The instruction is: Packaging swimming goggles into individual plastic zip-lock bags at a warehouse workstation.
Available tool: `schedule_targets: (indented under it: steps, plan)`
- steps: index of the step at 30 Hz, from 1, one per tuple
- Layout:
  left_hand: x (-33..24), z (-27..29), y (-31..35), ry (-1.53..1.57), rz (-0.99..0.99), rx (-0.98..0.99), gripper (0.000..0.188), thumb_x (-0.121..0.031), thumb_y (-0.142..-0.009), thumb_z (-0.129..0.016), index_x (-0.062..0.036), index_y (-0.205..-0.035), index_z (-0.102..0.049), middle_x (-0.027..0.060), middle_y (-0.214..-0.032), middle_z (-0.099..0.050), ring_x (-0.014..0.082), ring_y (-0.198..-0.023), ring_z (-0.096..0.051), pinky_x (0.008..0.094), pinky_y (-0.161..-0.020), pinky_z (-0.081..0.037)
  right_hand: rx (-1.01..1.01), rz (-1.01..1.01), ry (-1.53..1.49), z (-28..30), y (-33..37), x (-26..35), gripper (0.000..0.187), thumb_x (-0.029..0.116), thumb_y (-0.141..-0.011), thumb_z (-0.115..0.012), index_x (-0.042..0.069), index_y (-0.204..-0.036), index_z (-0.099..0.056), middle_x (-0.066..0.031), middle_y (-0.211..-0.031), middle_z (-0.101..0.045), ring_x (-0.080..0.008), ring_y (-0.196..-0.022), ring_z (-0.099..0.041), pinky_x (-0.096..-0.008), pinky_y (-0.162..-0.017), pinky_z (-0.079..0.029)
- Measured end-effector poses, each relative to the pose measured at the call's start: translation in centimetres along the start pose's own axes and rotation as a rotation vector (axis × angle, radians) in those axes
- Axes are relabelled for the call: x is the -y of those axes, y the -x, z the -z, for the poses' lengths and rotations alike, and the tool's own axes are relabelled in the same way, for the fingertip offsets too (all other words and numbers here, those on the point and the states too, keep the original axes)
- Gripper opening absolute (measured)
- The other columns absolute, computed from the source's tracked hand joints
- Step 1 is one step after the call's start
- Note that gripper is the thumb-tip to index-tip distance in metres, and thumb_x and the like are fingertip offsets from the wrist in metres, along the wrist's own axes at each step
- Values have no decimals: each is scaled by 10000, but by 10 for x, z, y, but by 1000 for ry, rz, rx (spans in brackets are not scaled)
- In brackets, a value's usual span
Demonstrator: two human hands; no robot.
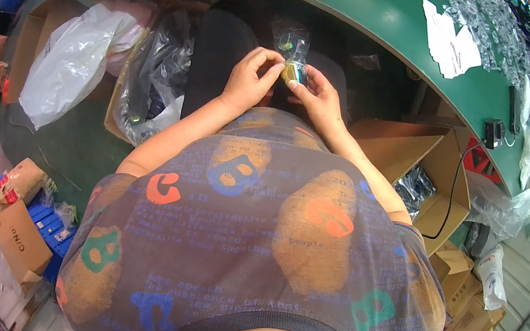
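Observation:
Above my lap, a small shiny yellow-and-blue item (pixel 292 73) is between my hands; its exact kind is too small to tell. My right hand (pixel 320 98) pinches it between thumb and fingers. A clear plastic bag (pixel 291 38) extends beyond it, with a bit of yellow-green showing inside. My left hand (pixel 251 79) is closed, its fingertips at the item's left edge, where the bag meets it. Whether the item sits inside the bag or just at its mouth, I cannot tell.
A green table (pixel 374 15) curves across the far side, with torn white paper (pixel 448 42) and clear plastic wrap on it. At left stands a box lined with plastic (pixel 153 77) beside a white bag (pixel 74 67). An open cardboard box (pixel 447 189) with a black cable is at right.

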State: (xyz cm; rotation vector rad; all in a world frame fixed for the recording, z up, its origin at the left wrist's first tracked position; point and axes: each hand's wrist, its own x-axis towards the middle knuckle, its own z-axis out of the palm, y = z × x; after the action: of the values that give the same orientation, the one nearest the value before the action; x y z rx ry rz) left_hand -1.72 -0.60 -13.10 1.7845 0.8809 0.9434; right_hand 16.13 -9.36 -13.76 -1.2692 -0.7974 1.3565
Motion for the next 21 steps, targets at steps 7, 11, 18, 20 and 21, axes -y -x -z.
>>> schedule_targets:
  steps: [7, 11, 18, 20, 21]
  plan:
    - [11, -2, 3, 128, 197, 42, 121, -119, -978, -666, -8, -1029, -660, 73, -959, -706, 143, -859, -696, 288, -761, -543, -15, -244, -347, -6, -1, 23, 552, 166, -1002, -672, 26, -1474, -423, -139, -1296, -638, -266, -1116, -689, -376, -769, -655]
    - [15, 0, 1, 203, 246, 52, 122, -123, -996, -654, -10, -1041, -658, 52, -935, -713, 101, -821, -691, 259, -727, -535, 62, -315, -563, -6, -4, 19, 450, 191, -1023, -645, 77, -1419, -464, -143, -1309, -642, -310, -1167, -686, -405, -788, -658]
    - [32, -1, 1, 332, 219, 22, 100, -89, -998, -649, -4, -1050, -659, 38, -922, -721, 106, -827, -706, 254, -738, -549, 32, -267, -589, -8, -14, 2, 220, 224, -1033, -633, 86, -1188, -559, -121, -1222, -678, -279, -1143, -696, -420, -806, -656]
    - [30, 0, 1, 353, 240, 28, 94, -77, -996, -647, 0, -1050, -659, 40, -923, -718, 112, -827, -709, 256, -743, -553, 9, -271, -559, -13, -18, -2, 200, 226, -1034, -632, 87, -1160, -562, -111, -1196, -680, -267, -1121, -701, -424, -806, -656]
    - [29, 0, 1, 373, 262, 35, 89, -65, -995, -645, 5, -1049, -659, 42, -924, -715, 118, -826, -712, 257, -747, -557, -14, -274, -531, -15, -20, -4, 182, 227, -1035, -631, 89, -1132, -564, -102, -1169, -681, -256, -1100, -706, -427, -806, -656]
